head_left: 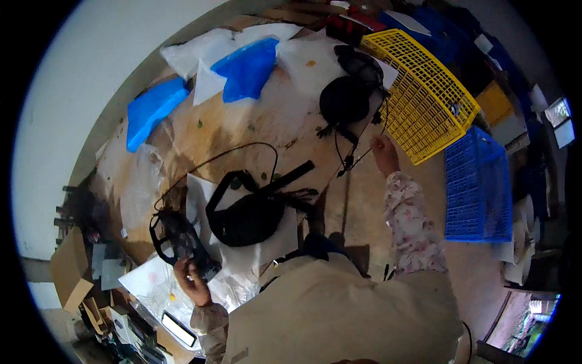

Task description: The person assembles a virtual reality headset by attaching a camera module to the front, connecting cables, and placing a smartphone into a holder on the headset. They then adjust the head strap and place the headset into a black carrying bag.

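Observation:
My left hand (193,284) has its fingers curled at the near end of a dark, cap-like mesh piece with a looped strap (187,239). From this piece a thin black cable (224,150) arcs over to a rounded black pouch with straps (247,219), which lies on white sheeting in front of me. Farther off to the right, my right hand (384,155) is closed at a thin black cord (362,158). That cord runs beside a second rounded black pouch (344,102) and a second dark mesh piece (359,64), both lying close together.
A yellow plastic crate (424,97) and a blue crate (478,188) stand on the right. Blue plastic sheets (250,70) and white sheeting lie at the back. At the lower left are a phone with a lit screen (179,329) and a cardboard box (70,267).

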Demonstrator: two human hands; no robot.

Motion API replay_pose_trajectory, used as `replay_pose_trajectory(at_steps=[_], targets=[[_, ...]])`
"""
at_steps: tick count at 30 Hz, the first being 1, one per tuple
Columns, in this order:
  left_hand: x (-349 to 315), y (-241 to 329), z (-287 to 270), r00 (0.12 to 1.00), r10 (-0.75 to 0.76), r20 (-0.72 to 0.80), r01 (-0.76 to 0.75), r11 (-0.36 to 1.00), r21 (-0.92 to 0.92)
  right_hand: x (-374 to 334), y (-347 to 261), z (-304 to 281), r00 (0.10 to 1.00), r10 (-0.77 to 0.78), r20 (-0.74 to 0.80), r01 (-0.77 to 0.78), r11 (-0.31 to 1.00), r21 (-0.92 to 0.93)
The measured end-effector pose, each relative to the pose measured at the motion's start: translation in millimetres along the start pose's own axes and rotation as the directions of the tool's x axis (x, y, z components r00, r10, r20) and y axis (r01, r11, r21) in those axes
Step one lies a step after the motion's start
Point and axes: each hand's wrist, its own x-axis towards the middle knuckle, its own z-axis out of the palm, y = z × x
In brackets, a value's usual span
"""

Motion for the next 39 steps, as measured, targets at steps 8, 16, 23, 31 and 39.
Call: replay_pose_trajectory(at_steps=[8, 16, 23, 31, 39], targets=[[87.6, 111.1, 206.3, 0.751, 0.317, 0.579, -0.385, 0.923, -0.006, 149.8, 46.6, -28.3, 0.968, -0.201, -0.152, 0.158, 0.953, -0.258], [121.7, 134.0, 448.2, 0.51, 0.132, 0.85, -0.498, 0.851, 0.166, 267.1, 67.9, -6.3, 0.962, -0.234, -0.143, 0.161, 0.904, -0.397], [119.1, 147.0, 552.1, 0.46, -0.037, 0.887, -0.586, 0.738, 0.334, 315.4, 94.1, 20.6, 0.966, -0.255, -0.033, 0.194, 0.808, -0.556], [128.0, 108.7, 592.9, 0.524, 0.094, 0.847, -0.49, 0.846, 0.209, 354.1, 134.9, 37.9, 0.988, -0.137, -0.075, 0.111, 0.953, -0.283], [133.0, 123.8, 596.4, 0.568, 0.308, 0.763, -0.694, 0.677, 0.244, 322.6, 92.2, 43.5, 0.936, -0.246, 0.254, 0.304, 0.925, -0.226]])
